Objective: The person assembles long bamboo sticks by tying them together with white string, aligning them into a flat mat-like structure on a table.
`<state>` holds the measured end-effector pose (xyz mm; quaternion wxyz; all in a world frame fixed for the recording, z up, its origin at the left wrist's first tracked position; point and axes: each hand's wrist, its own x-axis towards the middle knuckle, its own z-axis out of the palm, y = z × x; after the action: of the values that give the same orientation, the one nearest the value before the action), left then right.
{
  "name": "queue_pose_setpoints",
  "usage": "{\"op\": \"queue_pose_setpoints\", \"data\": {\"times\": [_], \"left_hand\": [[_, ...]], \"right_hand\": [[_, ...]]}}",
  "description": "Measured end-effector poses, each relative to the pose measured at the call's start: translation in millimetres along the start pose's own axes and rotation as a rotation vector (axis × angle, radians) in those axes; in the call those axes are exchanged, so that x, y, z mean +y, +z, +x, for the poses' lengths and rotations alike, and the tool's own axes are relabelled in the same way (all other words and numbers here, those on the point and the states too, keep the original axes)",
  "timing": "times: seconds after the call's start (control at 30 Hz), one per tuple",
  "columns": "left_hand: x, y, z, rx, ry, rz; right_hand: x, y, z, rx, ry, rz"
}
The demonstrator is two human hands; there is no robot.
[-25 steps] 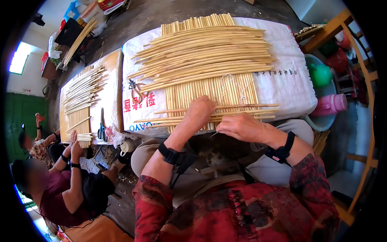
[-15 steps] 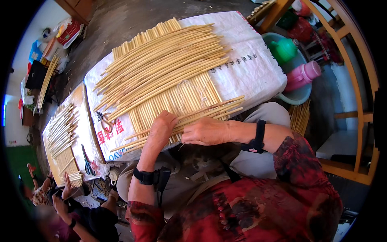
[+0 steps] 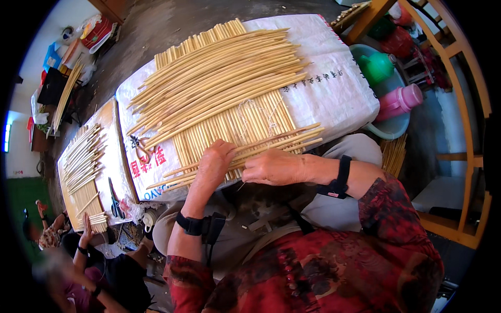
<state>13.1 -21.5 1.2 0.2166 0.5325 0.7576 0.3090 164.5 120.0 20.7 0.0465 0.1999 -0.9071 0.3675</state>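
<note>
A mat of pale reed stalks (image 3: pixel 209 138) tied with white string (image 3: pixel 245 112) lies on the table before me. Several loose stalks (image 3: pixel 292 140) rest crosswise over its near edge. My left hand (image 3: pixel 215 159) is closed on these stalks, fingers curled over them. Just right of it, my right hand (image 3: pixel 276 167) is pinched shut at the near edge. A thin needle-like piece shows below its fingertips; the fingers hide the rest. Beyond, a thick layer of long stalks (image 3: pixel 219 78) covers the mat's far part. Scissors (image 3: pixel 141 148), partly under the stalks, lie at the left.
White woven sacking (image 3: pixel 334 94) covers the table. At the right, a pale blue basin (image 3: pixel 394 125) holds a green bottle (image 3: pixel 377 67) and a pink flask (image 3: pixel 401 101). A wooden frame (image 3: pixel 462 78) stands beside it. Left, another table (image 3: pixel 107 156) bears stalks and scissors (image 3: pixel 116 198); co-workers (image 3: pixel 78 261) sit near.
The whole view has shifted slightly, with the table appearing a little further right. My hands keep nearly the same place and grip. A co-worker's hands at the lower left have moved.
</note>
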Motion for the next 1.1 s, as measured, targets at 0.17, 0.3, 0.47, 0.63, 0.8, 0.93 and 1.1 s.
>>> {"op": "queue_pose_setpoints", "data": {"times": [0.17,0.3,0.47,0.63,0.8,0.93,1.1], "left_hand": [[-1.2,1.1,-0.2,0.007,-0.002,0.024],[0.0,0.0,-1.9,0.016,-0.032,0.023],[-2.4,3.8,-1.6,0.021,-0.093,0.002],[-2.9,4.5,-0.5,0.025,-0.079,0.013],[-5.4,4.2,-0.2,0.017,-0.053,0.005],[-5.6,6.3,0.6,0.035,-0.038,0.028],[-7.3,7.4,-0.4,0.026,-0.023,0.075]], "right_hand": [[1.1,-0.5,-0.4,-0.017,0.009,0.003],[-1.6,-2.7,3.1,-0.037,0.030,0.022],[-0.8,-1.8,3.4,-0.047,0.052,0.030],[-1.0,-3.4,3.2,-0.061,0.053,0.007],[-2.4,-5.6,4.4,-0.074,0.057,0.004],[-0.2,-5.9,3.4,-0.059,0.049,0.012],[1.1,-5.2,2.5,-0.070,0.055,-0.002]]}}
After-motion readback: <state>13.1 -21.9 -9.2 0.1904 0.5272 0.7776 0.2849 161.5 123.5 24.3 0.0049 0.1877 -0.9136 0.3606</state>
